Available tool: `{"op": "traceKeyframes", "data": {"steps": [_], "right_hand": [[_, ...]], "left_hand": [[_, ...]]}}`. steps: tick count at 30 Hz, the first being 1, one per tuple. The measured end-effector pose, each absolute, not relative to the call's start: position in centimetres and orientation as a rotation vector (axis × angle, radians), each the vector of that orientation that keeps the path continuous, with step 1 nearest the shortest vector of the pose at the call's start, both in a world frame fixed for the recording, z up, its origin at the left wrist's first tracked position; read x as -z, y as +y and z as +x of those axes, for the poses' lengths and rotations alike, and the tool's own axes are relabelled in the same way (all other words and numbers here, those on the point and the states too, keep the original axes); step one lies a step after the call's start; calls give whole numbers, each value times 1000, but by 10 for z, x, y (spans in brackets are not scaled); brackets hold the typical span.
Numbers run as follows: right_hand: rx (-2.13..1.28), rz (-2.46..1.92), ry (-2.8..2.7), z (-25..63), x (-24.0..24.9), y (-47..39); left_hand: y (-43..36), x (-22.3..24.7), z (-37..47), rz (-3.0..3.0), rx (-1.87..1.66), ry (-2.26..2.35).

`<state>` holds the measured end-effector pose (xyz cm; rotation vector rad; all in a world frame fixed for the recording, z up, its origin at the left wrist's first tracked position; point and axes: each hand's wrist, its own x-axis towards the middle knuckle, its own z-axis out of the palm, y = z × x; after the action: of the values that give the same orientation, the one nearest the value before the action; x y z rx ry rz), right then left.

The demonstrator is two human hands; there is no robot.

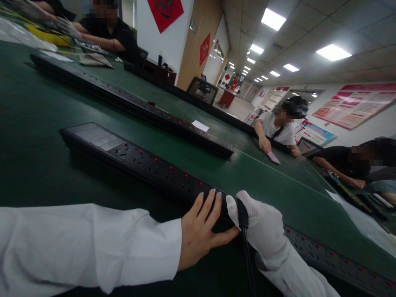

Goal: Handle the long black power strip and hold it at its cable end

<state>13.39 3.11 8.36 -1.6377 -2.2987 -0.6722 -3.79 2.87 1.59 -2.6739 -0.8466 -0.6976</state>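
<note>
A long black power strip (pixel 161 169) with red buttons and socket slots lies slantwise on the green table. My left hand (pixel 201 231), bare with painted nails, is closed over its near part, fingertips along the far edge and thumb stretched toward the cable. In a white dotted glove, my right hand (pixel 260 218) pinches the ribbed black collar of a cable (pixel 246 247) beside the strip. The cable runs down toward me. Past the glove, more socket strip (pixel 337 258) appears; whether it joins the first is hidden.
A second long power strip (pixel 133 101) lies farther back with a white paper piece (pixel 200 126) by it. Across the table, a person in white (pixel 276 126) touches a pink item (pixel 274 158). Other people sit at right (pixel 337 161) and upper left (pixel 114 37).
</note>
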Motion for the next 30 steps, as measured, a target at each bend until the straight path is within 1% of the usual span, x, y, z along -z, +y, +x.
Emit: {"op": "traceKeyframes", "data": {"steps": [7, 10, 17, 21, 26, 30], "right_hand": [[778, -1654, -2285, 141, -76, 27], [735, -1598, -2283, 140, -77, 27], [508, -1508, -2346, 143, -79, 32], [559, -1424, -2338, 146, -77, 37], [608, -1351, -2340, 160, -77, 35], [601, -1372, -2356, 195, -78, 24]], "left_hand": [[29, -20, -41, -2671, 647, -826], [29, -21, -41, -2672, 637, -806], [29, -20, -40, -2675, 655, -810], [29, -18, -38, -2633, 709, -851], [31, -25, -42, -2717, 564, -759], [30, -29, -47, -2784, 475, -675]]}}
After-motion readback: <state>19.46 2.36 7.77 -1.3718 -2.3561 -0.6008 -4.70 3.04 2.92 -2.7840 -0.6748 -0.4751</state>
